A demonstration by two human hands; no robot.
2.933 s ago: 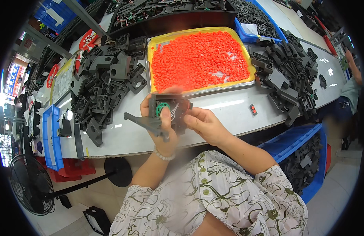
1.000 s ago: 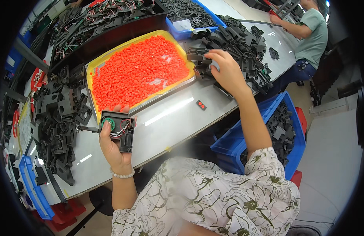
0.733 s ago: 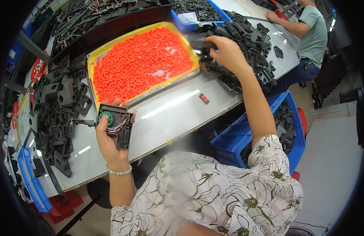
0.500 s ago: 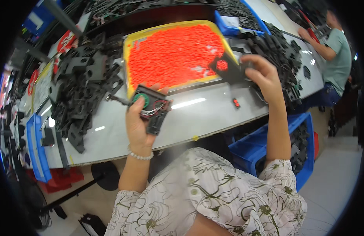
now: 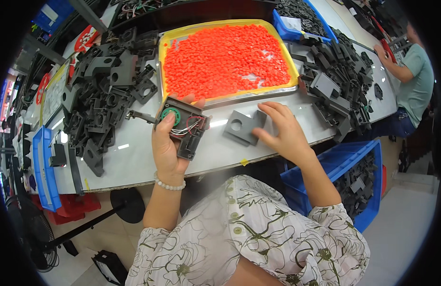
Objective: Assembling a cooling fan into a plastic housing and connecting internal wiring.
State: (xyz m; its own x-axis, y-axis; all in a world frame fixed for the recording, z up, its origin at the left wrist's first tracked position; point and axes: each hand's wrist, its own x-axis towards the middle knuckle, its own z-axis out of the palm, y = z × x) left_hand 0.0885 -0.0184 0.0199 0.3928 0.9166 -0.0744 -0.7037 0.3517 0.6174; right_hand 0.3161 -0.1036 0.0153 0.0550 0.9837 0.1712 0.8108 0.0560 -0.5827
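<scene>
The wired housing (image 5: 186, 141) is held open side up by the left hand (image 5: 167, 148), above the worktop (image 5: 220, 155); the holed grey part (image 5: 239, 125) is pinched by the right hand (image 5: 288, 138). Wires (image 5: 186, 130) should be kept inside the rim.

I saw the camera worn on the person's head, the left one of a side-by-side pair, pitched down over the patterned shirt (image 5: 277, 229) toward the left hand (image 5: 167, 155) and right hand (image 5: 288, 136), both near. Its wide fisheye view faced across the table (image 5: 215, 157) to the tray (image 5: 294, 71) and took in a co-worker (image 5: 418, 86) well apart, near the right rim.
</scene>
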